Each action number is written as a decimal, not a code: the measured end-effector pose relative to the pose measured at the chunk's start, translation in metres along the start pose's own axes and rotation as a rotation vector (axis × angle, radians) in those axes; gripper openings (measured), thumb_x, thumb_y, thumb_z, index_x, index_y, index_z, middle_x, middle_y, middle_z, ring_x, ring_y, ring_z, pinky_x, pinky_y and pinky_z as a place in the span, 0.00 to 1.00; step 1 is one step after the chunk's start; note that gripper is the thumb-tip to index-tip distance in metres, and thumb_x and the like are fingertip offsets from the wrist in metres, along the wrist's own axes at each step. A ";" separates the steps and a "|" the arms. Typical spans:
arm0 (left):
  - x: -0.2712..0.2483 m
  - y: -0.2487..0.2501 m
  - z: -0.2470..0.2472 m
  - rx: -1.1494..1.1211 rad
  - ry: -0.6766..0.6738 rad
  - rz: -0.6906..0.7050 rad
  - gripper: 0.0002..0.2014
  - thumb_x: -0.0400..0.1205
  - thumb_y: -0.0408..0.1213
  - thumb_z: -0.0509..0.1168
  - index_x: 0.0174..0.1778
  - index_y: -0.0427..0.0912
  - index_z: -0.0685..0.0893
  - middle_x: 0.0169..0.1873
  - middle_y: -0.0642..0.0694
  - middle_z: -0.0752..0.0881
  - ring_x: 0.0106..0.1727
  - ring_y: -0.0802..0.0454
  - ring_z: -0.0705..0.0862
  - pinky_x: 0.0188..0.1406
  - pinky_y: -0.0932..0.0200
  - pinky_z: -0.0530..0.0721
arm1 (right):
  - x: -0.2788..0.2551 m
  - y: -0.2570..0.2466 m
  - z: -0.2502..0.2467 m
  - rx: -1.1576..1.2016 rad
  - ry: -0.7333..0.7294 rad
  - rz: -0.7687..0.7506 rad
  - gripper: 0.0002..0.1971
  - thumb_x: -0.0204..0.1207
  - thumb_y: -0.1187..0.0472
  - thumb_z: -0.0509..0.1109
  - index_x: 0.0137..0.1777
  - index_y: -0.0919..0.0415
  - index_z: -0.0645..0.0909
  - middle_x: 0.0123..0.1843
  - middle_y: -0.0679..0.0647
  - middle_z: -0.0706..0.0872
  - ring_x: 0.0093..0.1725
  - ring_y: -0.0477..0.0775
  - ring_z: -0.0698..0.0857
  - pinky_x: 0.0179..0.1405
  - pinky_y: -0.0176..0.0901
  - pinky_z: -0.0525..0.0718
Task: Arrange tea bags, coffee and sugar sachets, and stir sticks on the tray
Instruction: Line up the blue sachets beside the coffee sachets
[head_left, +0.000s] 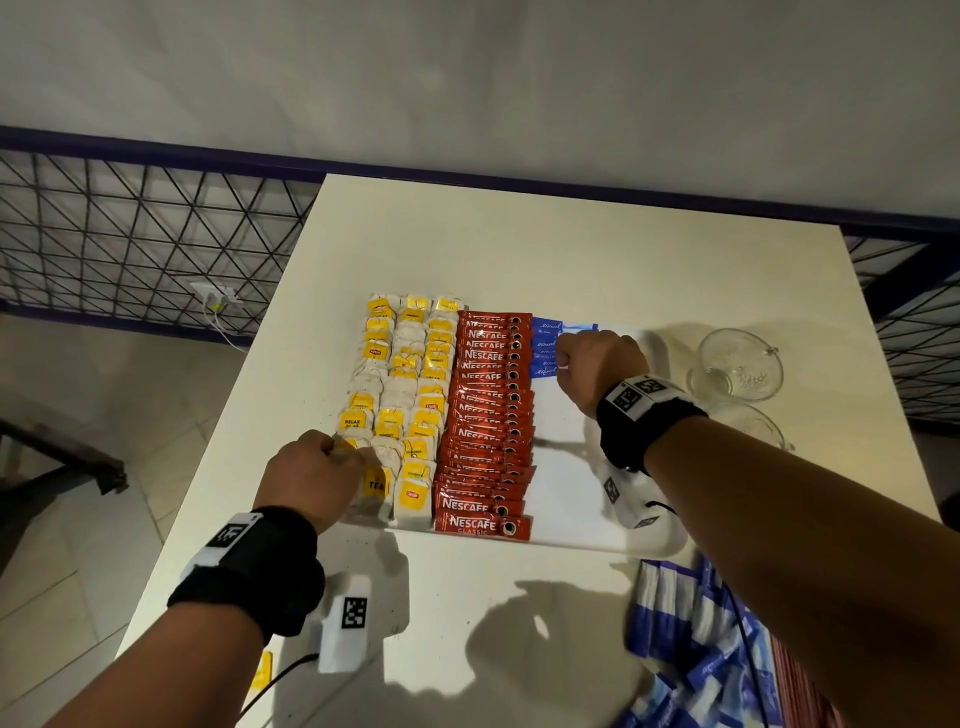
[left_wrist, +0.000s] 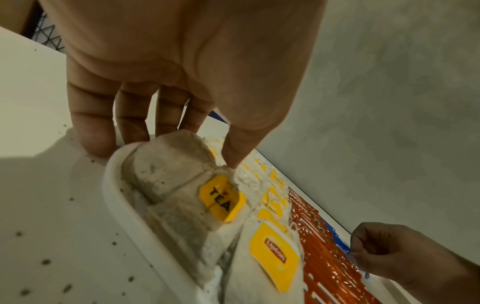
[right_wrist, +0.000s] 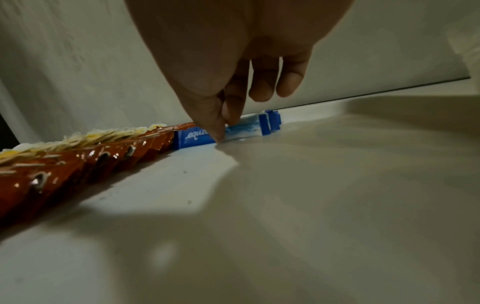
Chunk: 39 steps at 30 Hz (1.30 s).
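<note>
A white tray (head_left: 571, 535) lies on the table. It holds three columns of yellow-tagged tea bags (head_left: 400, 395), then a column of overlapping red coffee sachets (head_left: 488, 415), then a few blue sugar sachets (head_left: 545, 348) at the far end. My left hand (head_left: 337, 457) is at the tray's near left corner. Its fingertips stand against the tray rim (left_wrist: 122, 209) and its thumb presses on a tea bag (left_wrist: 166, 164). My right hand (head_left: 563, 358) pinches a blue sugar sachet (right_wrist: 246, 131) between thumb and forefinger, low on the tray floor beside the coffee sachets (right_wrist: 103, 156).
Two glass bowls (head_left: 737, 369) stand on the table right of the tray. A loose pile of blue sachets (head_left: 691, 623) lies at the near right. A yellow tag (head_left: 262, 675) sits by the near left table edge. Wire mesh fencing (head_left: 130, 234) runs behind the table.
</note>
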<state>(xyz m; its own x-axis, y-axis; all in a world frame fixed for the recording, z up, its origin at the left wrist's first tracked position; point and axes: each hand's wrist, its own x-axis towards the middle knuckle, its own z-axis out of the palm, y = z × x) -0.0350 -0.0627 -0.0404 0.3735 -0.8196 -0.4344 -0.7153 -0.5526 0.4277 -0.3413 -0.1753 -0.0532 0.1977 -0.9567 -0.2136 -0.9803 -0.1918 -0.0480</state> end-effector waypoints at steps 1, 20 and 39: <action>0.000 0.000 0.000 0.000 -0.005 -0.003 0.10 0.80 0.47 0.66 0.48 0.43 0.82 0.43 0.43 0.85 0.47 0.42 0.80 0.43 0.54 0.74 | 0.000 0.000 -0.001 0.004 -0.006 0.005 0.07 0.79 0.58 0.61 0.54 0.53 0.78 0.50 0.51 0.86 0.48 0.57 0.83 0.51 0.46 0.79; -0.142 0.078 0.066 0.026 0.000 0.645 0.09 0.77 0.46 0.72 0.46 0.46 0.85 0.44 0.48 0.84 0.45 0.49 0.82 0.42 0.60 0.73 | -0.164 0.030 -0.046 0.477 0.235 0.033 0.09 0.76 0.48 0.67 0.37 0.50 0.77 0.39 0.50 0.85 0.42 0.55 0.82 0.42 0.47 0.80; -0.229 0.154 0.210 0.485 -0.190 0.245 0.43 0.70 0.69 0.65 0.72 0.39 0.69 0.65 0.41 0.71 0.67 0.40 0.71 0.61 0.46 0.76 | -0.299 0.120 0.021 0.226 -0.269 0.030 0.12 0.81 0.50 0.59 0.56 0.55 0.79 0.58 0.56 0.83 0.59 0.60 0.80 0.52 0.44 0.75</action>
<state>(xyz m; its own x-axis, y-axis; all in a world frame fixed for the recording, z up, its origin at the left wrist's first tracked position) -0.3550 0.0720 -0.0414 0.0818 -0.8486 -0.5226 -0.9734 -0.1806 0.1411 -0.5178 0.0928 -0.0158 0.1924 -0.8633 -0.4666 -0.9657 -0.0822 -0.2462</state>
